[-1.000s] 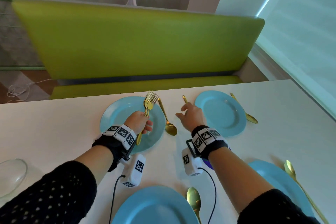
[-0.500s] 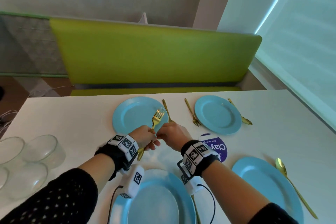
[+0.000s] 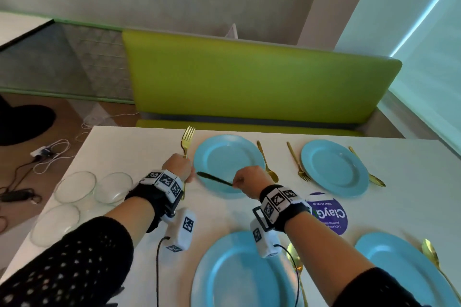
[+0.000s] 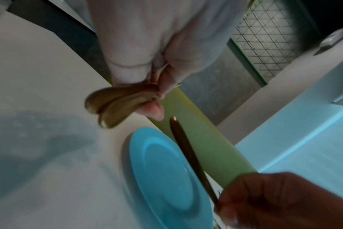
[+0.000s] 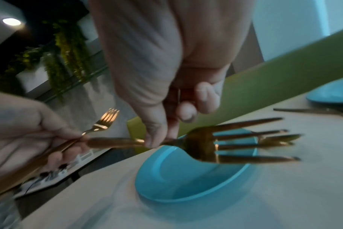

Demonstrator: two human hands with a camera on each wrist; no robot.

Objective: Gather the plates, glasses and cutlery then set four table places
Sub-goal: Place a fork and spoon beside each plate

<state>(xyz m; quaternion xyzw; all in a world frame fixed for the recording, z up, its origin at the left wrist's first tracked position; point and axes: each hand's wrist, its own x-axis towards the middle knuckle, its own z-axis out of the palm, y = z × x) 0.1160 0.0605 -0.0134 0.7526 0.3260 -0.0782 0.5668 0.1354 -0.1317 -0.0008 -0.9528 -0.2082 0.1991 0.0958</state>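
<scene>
Your left hand (image 3: 180,166) is gripping gold forks (image 3: 187,141) by the handles, tines pointing up and away, just left of the far-left blue plate (image 3: 225,157). The left wrist view shows two handle ends sticking out below your curled fingers (image 4: 157,108). Half a second ago both hands were meeting over one fork in front of this plate; now they are apart, and your right hand (image 3: 250,178) is pinching a single fork (image 5: 215,145) at its neck, holding it level above the plate's near edge, handle pointing toward your left hand. The view is also sitting further left than before, so the glass bowls (image 3: 113,187) are showing closer in on the white table (image 3: 411,194). The far-right plate (image 3: 334,167) is lying with a fork (image 3: 298,164) and spoon (image 3: 368,168) beside it.
</scene>
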